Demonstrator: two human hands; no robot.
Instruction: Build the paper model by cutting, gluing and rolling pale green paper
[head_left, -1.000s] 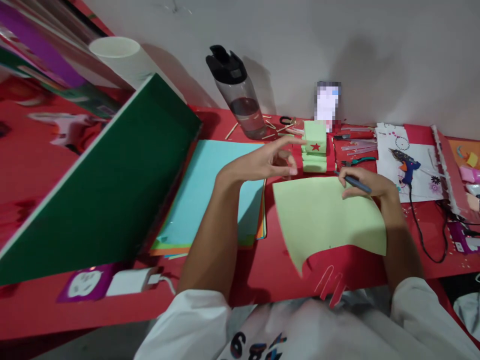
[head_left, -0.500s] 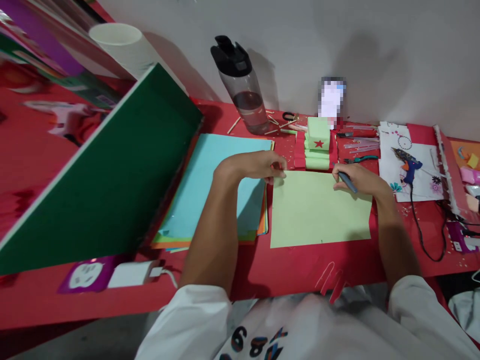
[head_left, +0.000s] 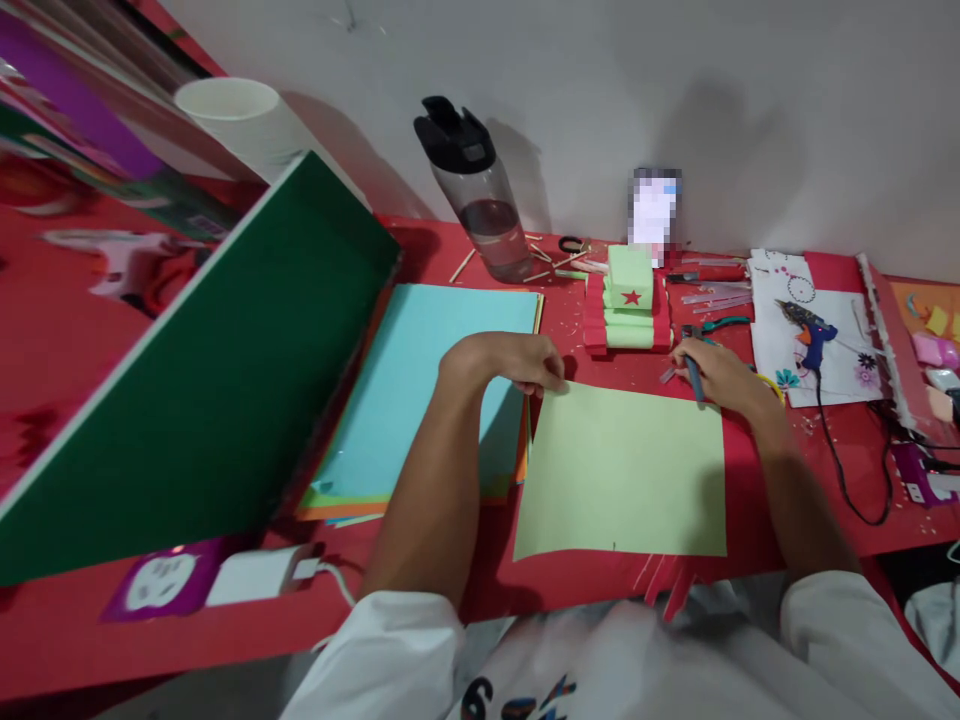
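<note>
Green paper at left hand, wrist sharply bent

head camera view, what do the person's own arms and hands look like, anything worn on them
The left hand and right hand are bare: no glove or watch shows. The left sleeve and right sleeve are white, loose and short, part of a shirt with dark printed characters across the front.

Left hand gripping pale green sheet, right hand holding dark pen, red table beneath
</note>
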